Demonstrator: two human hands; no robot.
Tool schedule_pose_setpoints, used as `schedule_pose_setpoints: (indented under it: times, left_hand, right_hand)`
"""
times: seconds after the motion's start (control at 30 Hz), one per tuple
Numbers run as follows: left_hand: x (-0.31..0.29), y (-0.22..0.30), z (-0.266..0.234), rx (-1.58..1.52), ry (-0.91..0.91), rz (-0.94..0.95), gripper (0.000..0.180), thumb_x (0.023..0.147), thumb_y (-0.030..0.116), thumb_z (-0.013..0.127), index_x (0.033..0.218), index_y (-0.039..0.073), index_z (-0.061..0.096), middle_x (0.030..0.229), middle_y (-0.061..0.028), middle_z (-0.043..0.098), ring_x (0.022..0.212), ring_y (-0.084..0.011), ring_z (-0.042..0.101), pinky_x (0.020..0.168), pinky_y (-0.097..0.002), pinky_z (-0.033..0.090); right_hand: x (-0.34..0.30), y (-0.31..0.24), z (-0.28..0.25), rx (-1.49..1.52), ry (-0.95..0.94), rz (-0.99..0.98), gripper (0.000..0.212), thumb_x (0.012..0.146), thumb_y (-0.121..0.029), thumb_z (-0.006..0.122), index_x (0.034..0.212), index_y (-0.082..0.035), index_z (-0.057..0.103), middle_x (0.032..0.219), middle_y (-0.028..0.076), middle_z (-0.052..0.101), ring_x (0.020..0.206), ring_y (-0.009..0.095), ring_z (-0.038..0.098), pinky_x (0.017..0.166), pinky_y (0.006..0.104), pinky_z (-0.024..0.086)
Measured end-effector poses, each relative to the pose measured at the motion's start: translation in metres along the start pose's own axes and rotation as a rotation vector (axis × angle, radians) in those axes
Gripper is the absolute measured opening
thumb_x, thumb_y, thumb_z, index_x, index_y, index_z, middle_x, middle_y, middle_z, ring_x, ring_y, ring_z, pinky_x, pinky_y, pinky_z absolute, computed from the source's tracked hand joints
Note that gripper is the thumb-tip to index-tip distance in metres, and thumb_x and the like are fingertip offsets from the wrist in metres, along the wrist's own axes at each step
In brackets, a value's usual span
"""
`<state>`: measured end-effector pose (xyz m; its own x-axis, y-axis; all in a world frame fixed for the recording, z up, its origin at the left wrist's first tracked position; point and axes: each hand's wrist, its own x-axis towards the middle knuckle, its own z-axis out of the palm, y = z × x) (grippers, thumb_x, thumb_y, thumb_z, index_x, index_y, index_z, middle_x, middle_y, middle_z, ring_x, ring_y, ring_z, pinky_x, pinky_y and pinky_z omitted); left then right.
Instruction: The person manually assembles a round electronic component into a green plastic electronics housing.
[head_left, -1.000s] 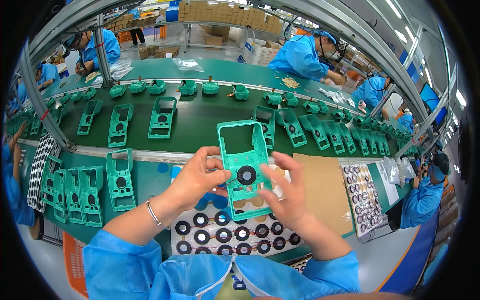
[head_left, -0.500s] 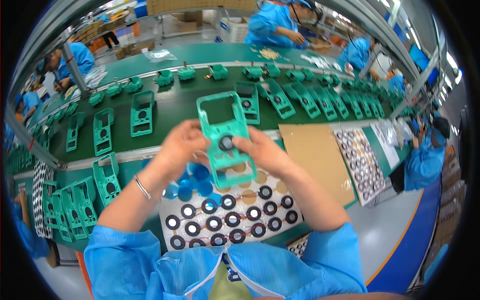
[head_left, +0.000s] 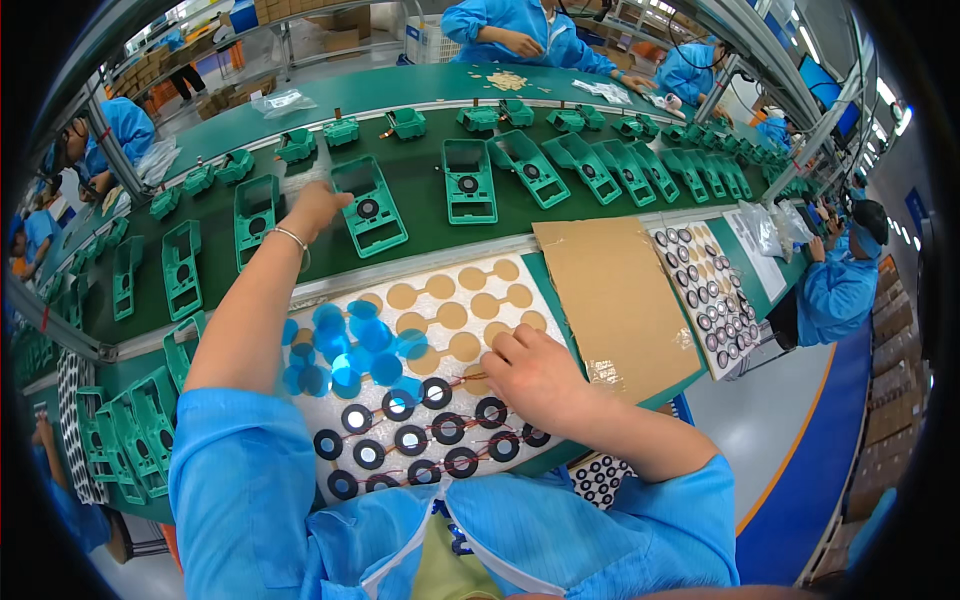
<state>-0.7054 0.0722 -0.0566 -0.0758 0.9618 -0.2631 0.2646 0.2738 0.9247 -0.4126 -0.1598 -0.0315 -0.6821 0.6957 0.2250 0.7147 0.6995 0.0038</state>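
On the green conveyor belt (head_left: 420, 232), my left hand (head_left: 318, 207) grips the left edge of a green plastic housing (head_left: 385, 228) that has a black round speaker fitted in it. My right hand (head_left: 535, 372) is low over the white foam tray (head_left: 345, 290), fingers curled down onto it. Thin red wires run up to those fingertips; whatever is under them is hidden. Rows of black ring-shaped speakers (head_left: 410, 440) with pale centres lie on the tray's near half. Loose blue film discs (head_left: 345, 345) are heaped at its left, beside cut-out tan recesses.
More green housings (head_left: 470, 180) line the belt, with smaller green parts (head_left: 406, 123) behind them. Several housings (head_left: 145, 425) stand at the left. A cardboard sheet (head_left: 615, 290) and another speaker tray (head_left: 705, 300) lie to the right. Co-workers (head_left: 845, 290) in blue sit around.
The green housing, held in both hands before, is now on the belt with my left hand at its edge. My right hand has left it and come down to the foam tray.
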Motion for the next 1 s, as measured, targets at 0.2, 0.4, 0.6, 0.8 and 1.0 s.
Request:
schedule_pose_setpoints:
  times: [0.2, 0.4, 0.6, 0.8, 1.0]
  left_hand:
    - [-0.100, 0.031, 0.006, 0.414, 0.095, 0.607, 0.038, 0.078, 0.017, 0.063, 0.110, 0.000, 0.053, 0.103, -0.0133, 0.057, 0.097, -0.0221, 0.055, 0.084, -0.0323, 0.044]
    - [-0.212, 0.030, 0.011, 0.330, -0.199, 0.753, 0.021, 0.080, 0.007, 0.061, 0.100, 0.002, 0.058, 0.098, -0.0060, 0.058, 0.088, -0.0125, 0.055, 0.078, -0.0257, 0.046]
    - [-0.247, 0.009, 0.045, -0.027, -0.585, 0.340, 0.021, 0.085, 0.012, 0.057, 0.102, -0.001, 0.058, 0.090, -0.0061, 0.061, 0.080, -0.0118, 0.059, 0.074, -0.0244, 0.048]
    - [-0.246, 0.008, 0.072, -0.335, -0.778, 0.158, 0.028, 0.091, 0.020, 0.049, 0.098, -0.006, 0.056, 0.089, -0.0109, 0.062, 0.080, -0.0157, 0.060, 0.073, -0.0284, 0.052]
    - [-0.248, 0.007, 0.058, -0.345, -0.837, 0.079, 0.023, 0.092, 0.017, 0.048, 0.095, -0.005, 0.055, 0.091, -0.0137, 0.062, 0.082, -0.0172, 0.061, 0.075, -0.0285, 0.051]
  right_hand:
    - [-0.005, -0.008, 0.003, -0.031, 0.113, 0.112, 0.020, 0.072, -0.012, 0.062, 0.088, -0.004, 0.053, 0.082, 0.009, 0.051, 0.077, 0.025, 0.052, 0.067, 0.0326, 0.046]
    - [-0.017, 0.014, -0.007, 0.366, 0.252, 0.195, 0.016, 0.072, -0.007, 0.064, 0.084, -0.003, 0.055, 0.080, 0.011, 0.052, 0.076, 0.024, 0.053, 0.065, 0.0297, 0.046]
    - [-0.007, 0.013, -0.022, 1.411, 0.304, 0.512, 0.005, 0.088, -0.006, 0.052, 0.086, -0.002, 0.056, 0.096, 0.004, 0.060, 0.077, 0.008, 0.054, 0.063, 0.0216, 0.044]
    - [0.003, -0.025, -0.025, 0.859, 0.451, 0.247, 0.013, 0.080, -0.005, 0.061, 0.091, -0.002, 0.056, 0.100, 0.012, 0.061, 0.079, 0.017, 0.059, 0.062, 0.0247, 0.048]
    - [0.006, -0.016, -0.035, 0.814, 0.250, 0.036, 0.027, 0.075, -0.003, 0.064, 0.099, -0.004, 0.053, 0.101, 0.011, 0.057, 0.072, 0.019, 0.057, 0.061, 0.0271, 0.048]
